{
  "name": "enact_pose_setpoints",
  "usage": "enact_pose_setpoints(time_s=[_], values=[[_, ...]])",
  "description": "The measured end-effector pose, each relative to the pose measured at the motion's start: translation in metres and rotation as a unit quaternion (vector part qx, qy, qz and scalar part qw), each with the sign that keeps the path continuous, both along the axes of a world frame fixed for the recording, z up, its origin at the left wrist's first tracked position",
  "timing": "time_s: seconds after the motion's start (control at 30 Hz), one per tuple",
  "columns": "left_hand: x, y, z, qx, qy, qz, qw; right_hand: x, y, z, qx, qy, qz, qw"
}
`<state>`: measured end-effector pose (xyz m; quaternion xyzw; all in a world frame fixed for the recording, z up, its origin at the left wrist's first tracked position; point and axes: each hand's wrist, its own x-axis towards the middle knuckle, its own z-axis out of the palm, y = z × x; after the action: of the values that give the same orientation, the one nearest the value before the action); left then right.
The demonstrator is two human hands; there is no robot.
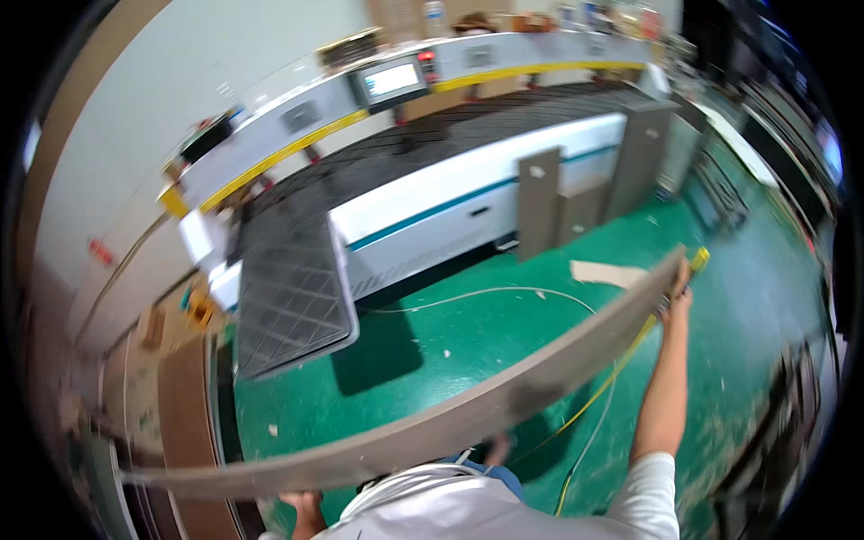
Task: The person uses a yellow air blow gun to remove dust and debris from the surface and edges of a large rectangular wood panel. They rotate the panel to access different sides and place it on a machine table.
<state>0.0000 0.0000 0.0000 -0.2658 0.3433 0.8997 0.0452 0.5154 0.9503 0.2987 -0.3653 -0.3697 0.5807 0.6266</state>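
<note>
A long, flat, grey-brown board [441, 423] spans the person's front above a glossy green floor [450, 328].
The right hand [675, 304] grasps the board near its right end, just beside a small yellow-tipped object [699, 259] too blurred to name; the left hand [303, 498] meets the lower edge toward the other end, its fingers partly hidden, so I cannot tell whether they close on it. Beyond stands a long white machine with a teal stripe [432, 220], flat grey-brown panels [538, 202] upright against its front. Along its top, a clear plastic bottle [436, 18] and a dark, box-like container [351, 47] sit near a lit screen [391, 79]; their contents are too blurred to read.
</note>
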Motion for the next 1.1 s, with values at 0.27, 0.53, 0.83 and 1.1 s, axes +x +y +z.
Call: enact_pose_setpoints(time_s=[0.27,0.53,0.83,1.1], values=[[-0.001,0.150,0.177,-0.071,-0.059,0.124,0.988,-0.134,0.106,-0.178,-0.200,-0.178,0.046,0.963],[-0.100,0.292,0.178,-0.112,-0.134,0.171,0.970,-0.242,0.327,-0.155,-0.209,-0.354,0.038,0.911],[-0.142,0.441,0.167,-0.090,-0.171,0.102,0.976,-0.444,0.479,-0.107,-0.145,-0.555,0.023,0.819],[-0.124,0.567,0.100,0.030,-0.243,0.073,0.967,-0.595,0.625,-0.182,-0.052,-0.628,0.188,0.754]])
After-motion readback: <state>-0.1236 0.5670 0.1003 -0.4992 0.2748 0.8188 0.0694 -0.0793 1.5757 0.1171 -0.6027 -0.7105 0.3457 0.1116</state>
